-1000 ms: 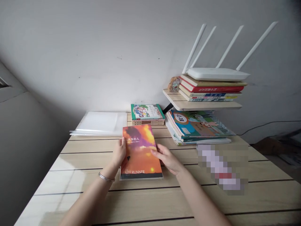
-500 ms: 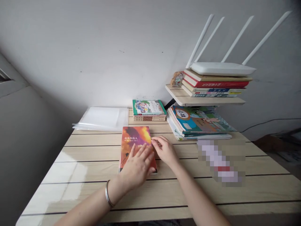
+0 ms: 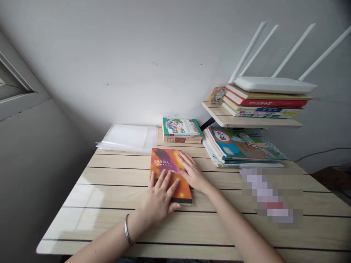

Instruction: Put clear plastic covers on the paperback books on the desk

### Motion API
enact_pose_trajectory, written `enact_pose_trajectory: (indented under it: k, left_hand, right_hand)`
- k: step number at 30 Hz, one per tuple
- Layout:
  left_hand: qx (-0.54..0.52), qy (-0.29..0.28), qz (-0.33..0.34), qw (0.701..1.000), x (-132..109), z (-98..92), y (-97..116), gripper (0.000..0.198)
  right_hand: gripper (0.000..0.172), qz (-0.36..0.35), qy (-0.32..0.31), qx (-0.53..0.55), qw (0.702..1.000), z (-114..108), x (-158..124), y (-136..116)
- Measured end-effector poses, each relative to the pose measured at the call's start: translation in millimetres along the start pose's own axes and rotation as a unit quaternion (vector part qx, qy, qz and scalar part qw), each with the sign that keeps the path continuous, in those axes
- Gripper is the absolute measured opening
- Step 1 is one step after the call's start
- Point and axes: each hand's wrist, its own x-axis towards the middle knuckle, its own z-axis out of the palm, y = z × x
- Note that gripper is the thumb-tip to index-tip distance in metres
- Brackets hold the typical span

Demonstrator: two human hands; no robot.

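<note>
An orange book (image 3: 169, 171) lies flat on the wooden worktop (image 3: 246, 226), cover up, near its middle. The left hand (image 3: 159, 199) rests on the book's lower half, fingers (image 3: 164, 179) spread flat and gripping nothing. The right hand (image 3: 192, 172) lies at the book's 3 o'clock edge, fingers extended over the cover, also open. At 12 o'clock from the book sits a small stack of books (image 3: 182, 130); at 11 o'clock, clear plastic sleeves (image 3: 128, 138); at 2 o'clock, a pile of schoolbooks (image 3: 241, 148) under a shelf (image 3: 246, 122) carrying books and a white router (image 3: 274, 84).
</note>
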Motion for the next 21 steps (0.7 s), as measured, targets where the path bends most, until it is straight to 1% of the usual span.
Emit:
enact_pose_trajectory:
  k: [2, 4, 6, 7, 8, 9, 10, 11, 13, 14, 15, 16, 17, 18, 19, 20, 21]
  left_hand:
    - [-0.011, -0.001, -0.013, 1.0, -4.0, 1.8, -4.4, 0.07]
    - [-0.048, -0.003, -0.014, 0.999, -4.0, 0.9, -10.5, 0.068]
    - [-0.122, 0.006, -0.026, 0.992, -0.9, -4.0, -21.6, 0.053]
    - [-0.172, 0.021, -0.057, 0.983, 1.2, -7.2, -29.5, 0.043]
    - [-0.221, 0.041, -0.103, 0.969, 3.2, -10.4, -38.9, 0.034]
    - [-0.266, 0.07, -0.173, 0.946, 5.1, -13.2, -49.2, 0.029]
    - [-0.299, 0.098, -0.252, 0.915, 6.7, -15.1, -59.6, 0.025]
    - [-0.307, 0.111, -0.302, 0.896, 8.0, -16.2, -69.4, 0.024]
    - [-0.315, 0.119, -0.366, 0.867, 11.2, -16.5, -84.3, 0.025]
    - [-0.318, 0.116, -0.383, 0.859, 13.5, -16.4, -88.8, 0.026]
    - [-0.327, 0.111, -0.4, 0.849, 16.7, -16.7, -91.3, 0.029]
    - [-0.34, 0.103, -0.416, 0.837, 20.7, -17.5, -92.2, 0.033]
    - [-0.358, 0.093, -0.43, 0.824, 25.5, -19.1, -91.9, 0.038]
    - [-0.379, 0.079, -0.444, 0.808, 31.0, -21.4, -90.9, 0.041]
    - [-0.404, 0.063, -0.454, 0.791, 36.6, -24.3, -89.8, 0.041]
    - [-0.43, 0.045, -0.462, 0.774, 42.2, -27.5, -88.8, 0.037]
    - [-0.454, 0.028, -0.468, 0.758, 47.4, -30.6, -88.2, 0.031]
  right_hand:
    - [0.06, 0.029, -0.027, -0.037, 0.999, 3.4, 2.9, -1.8]
    - [0.059, 0.048, -0.047, -0.054, 0.996, 6.0, 3.9, -2.2]
    - [0.057, 0.051, -0.048, -0.05, 0.996, 6.7, 2.7, -1.1]
    - [0.057, 0.049, -0.039, -0.039, 0.997, 6.2, 1.3, -0.5]
    - [0.057, 0.046, -0.028, -0.023, 0.998, 5.2, -0.5, -0.3]
    - [0.057, 0.042, -0.014, -0.001, 0.999, 3.7, -2.6, -0.9]
    - [0.057, 0.04, 0.001, 0.024, 0.999, 1.9, -4.6, -2.2]
    - [0.056, 0.038, 0.015, 0.05, 0.998, -0.3, -6.4, -4.4]
    - [0.054, 0.031, 0.036, 0.1, 0.994, -5.3, -7.9, -10.5]
    - [0.052, 0.035, 0.047, 0.125, 0.99, -8.2, -7.2, -13.7]
    - [0.05, 0.054, 0.059, 0.153, 0.985, -11.3, -5.5, -16.5]
    - [0.048, 0.096, 0.068, 0.194, 0.974, -14.5, -3.1, -18.7]
    - [0.046, 0.155, 0.072, 0.242, 0.955, -17.9, -0.2, -20.1]
    - [0.044, 0.22, 0.07, 0.29, 0.929, -21.4, 2.8, -20.8]
    - [0.041, 0.276, 0.059, 0.333, 0.9, -24.7, 5.6, -21.0]
    - [0.036, 0.315, 0.043, 0.367, 0.874, -27.8, 7.8, -21.0]
    - [0.029, 0.334, 0.024, 0.391, 0.857, -30.6, 9.3, -21.1]
